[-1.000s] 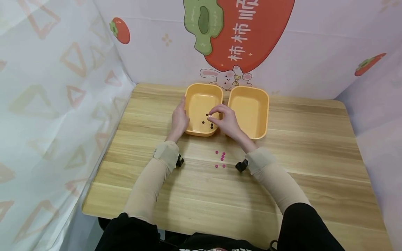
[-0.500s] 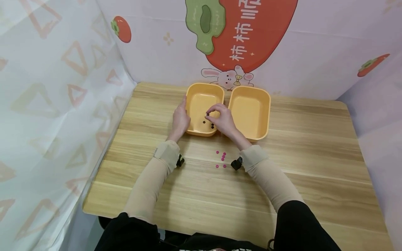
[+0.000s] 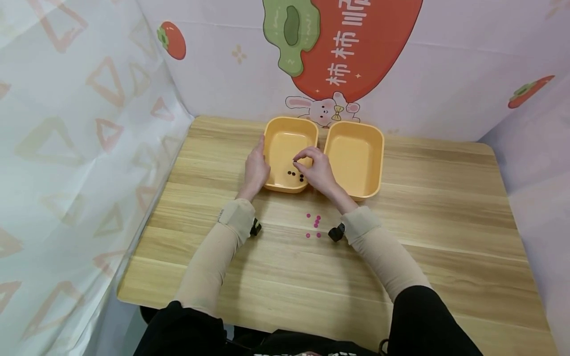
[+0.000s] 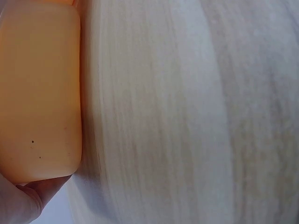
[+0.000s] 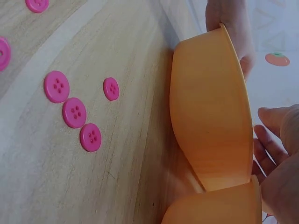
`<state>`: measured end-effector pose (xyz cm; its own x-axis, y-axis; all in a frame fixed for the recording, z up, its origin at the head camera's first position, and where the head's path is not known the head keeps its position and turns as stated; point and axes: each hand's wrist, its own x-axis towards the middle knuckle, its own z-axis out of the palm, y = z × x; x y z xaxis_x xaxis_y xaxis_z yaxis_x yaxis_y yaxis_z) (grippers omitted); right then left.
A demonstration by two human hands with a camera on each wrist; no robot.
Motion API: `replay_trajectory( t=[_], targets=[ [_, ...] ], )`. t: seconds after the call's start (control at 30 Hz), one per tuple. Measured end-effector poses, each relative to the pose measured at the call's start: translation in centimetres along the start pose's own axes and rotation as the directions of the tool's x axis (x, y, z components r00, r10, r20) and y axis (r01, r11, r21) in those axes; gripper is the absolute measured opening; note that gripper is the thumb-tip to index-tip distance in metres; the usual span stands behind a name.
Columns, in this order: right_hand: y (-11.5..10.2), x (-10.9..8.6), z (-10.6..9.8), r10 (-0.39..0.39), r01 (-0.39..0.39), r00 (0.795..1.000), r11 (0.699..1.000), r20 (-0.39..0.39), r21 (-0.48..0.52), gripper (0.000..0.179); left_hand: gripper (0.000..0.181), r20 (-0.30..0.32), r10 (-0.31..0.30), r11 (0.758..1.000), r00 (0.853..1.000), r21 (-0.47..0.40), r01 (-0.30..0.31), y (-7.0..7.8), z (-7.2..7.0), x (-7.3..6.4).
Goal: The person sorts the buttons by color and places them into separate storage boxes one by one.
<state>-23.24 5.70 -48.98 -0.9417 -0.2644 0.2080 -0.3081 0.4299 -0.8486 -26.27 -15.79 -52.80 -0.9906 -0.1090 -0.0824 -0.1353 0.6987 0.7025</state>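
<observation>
The left hand is gripping a rounded yellow-orange plastic bin as the right hand is pinching a round black button inside, a slackening pinch risking a drop among matching buttons.

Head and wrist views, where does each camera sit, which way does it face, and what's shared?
Head: on the head, looking forward and down at table, left bin, right bin and pink buttons; both arms, left hand, right hand show.
Left wrist: on that wrist, looking at left bin's outer wall and table; part of left hand shows.
Right wrist: on that wrist, looking across pink buttons to both bins' outer walls; both hands show.
Head and right wrist share pink buttons, bins and hands.
</observation>
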Motion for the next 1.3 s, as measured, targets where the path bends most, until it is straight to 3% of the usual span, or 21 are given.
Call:
replay_trajectory(
  t=[0.1,0.37,0.63,0.93,1.13,1.3],
  targets=[
    [-0.2,-0.6,-0.6,-0.007,0.007,1.0,1.0,0.004,0.02,0.014,0.096,-0.013,0.01,1.0,1.0,0.01,-0.01,-0.4,0.4,0.3],
    [-0.5,-2.9,-2.4,0.003,-0.001,1.0,0.996,-0.016,0.088,0.014,0.096,-0.008,-0.005,0.999,1.0,-0.043,0.005,0.2,0.1,-0.2],
    [-0.3,-5.2,-3.5,-0.081,0.086,0.995,0.99,-0.052,0.109,0.017,0.096,0.008,-0.028,0.999,1.0,-0.03,0.028,0.1,0.1,-0.1],
    [-0.8,-8.3,-4.1,-0.11,0.12,0.991,0.985,-0.082,0.127,0.017,0.099,0.006,-0.031,0.999,1.0,-0.024,0.031,0.4,0.1,0.2],
    [-0.7,-10.2,-4.3,-0.112,0.115,0.993,0.983,-0.028,0.141,0.02,0.099,0.022,-0.038,0.999,0.999,-0.015,0.038,0.8,0.0,0.0],
    [0.2,-11.2,-3.8,-0.096,0.084,0.989,0.992,0.117,0.098,0.023,0.1,0.021,-0.052,0.999,0.998,0.008,0.051,0.6,0.0,-0.1]
  ],
)
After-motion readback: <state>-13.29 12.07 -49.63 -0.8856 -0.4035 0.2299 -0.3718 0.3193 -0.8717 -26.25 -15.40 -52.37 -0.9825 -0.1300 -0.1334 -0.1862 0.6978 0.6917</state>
